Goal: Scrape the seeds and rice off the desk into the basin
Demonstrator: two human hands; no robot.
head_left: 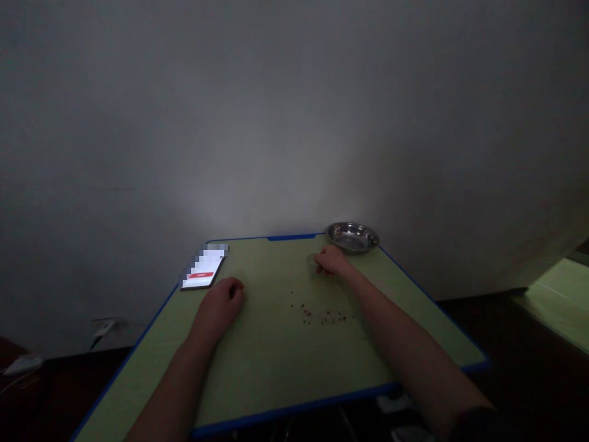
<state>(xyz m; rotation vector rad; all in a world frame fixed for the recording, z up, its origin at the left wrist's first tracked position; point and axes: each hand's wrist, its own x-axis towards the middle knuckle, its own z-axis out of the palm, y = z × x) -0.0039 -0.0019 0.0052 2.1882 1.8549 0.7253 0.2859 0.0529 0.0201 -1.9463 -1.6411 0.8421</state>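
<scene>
Forearms reach in from the near edge of a green table (257, 362) with a blue rim. Left hand (224, 301): fingers curled, resting at the left beside a lit phone (205, 268); whether they grasp anything cannot be told. Right hand (332, 261): fingers pinching a small translucent piece (312, 265), near a metal bowl (353, 237) at the far right corner. Small dark bits (324, 317) lie scattered, nearer, between the arms.

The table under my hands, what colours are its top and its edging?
The table has a pale green top with blue edging, clear in the head view.
</scene>
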